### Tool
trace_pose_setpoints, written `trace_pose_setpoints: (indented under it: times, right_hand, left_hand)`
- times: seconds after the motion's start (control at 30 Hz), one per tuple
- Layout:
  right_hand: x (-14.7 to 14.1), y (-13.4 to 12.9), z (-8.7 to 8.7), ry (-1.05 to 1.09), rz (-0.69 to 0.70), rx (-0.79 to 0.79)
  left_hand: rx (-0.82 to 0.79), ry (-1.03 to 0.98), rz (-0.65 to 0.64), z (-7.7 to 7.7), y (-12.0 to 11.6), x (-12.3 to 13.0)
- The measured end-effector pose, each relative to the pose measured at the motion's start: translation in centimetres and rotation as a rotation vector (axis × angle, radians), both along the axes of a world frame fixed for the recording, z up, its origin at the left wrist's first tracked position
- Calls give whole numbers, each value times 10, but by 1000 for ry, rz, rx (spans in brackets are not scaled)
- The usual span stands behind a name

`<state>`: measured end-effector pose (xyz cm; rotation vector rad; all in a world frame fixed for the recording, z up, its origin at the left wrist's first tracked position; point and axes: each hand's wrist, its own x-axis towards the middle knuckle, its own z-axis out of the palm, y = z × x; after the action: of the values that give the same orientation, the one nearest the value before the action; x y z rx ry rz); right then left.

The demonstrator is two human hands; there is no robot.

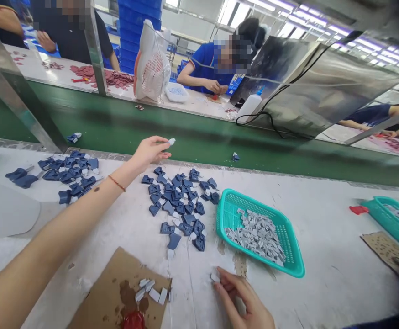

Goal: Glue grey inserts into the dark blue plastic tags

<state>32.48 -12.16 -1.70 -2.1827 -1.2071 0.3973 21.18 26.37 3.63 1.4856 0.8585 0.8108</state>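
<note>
My left hand [151, 153] reaches out over the near edge of the green belt [199, 141]. Between its thumb and forefinger it pinches a small light-grey piece [172, 142]. Low in the view, my right hand [245, 297] pinches another small grey plastic piece [215, 277] just above the white table [322, 237]. Left of the right hand and farther off lies a loose spread of dark-blue plastic parts [177, 194], some with pale bits attached. A green basket [297, 256] of many small grey pieces [259, 235] stands beyond the right hand.
Cardboard [100, 283] at the front holds several grey pieces [154, 294] and a red object [133, 320]. More blue parts [72, 171] lie left. Another basket [377, 219] stands far right. Metal posts [24, 87] rise by the belt. Across it, people work beside a white bottle [249, 107].
</note>
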Motion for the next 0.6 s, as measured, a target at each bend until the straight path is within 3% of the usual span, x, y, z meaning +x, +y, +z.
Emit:
trace_pose_setpoints:
  times: [0.17,0.33,0.6]
  right_hand:
    - [-7,6,6,-21,29,-10]
    - [-10,12,11,-98,98,-11]
    - [-7,16,3,-289,206,81]
  left_hand:
    - [-22,-159,41,21,-58,-60]
    - [-6,-140,60,34,-121,-105]
    - [-319,-231,29,20,-198,-159]
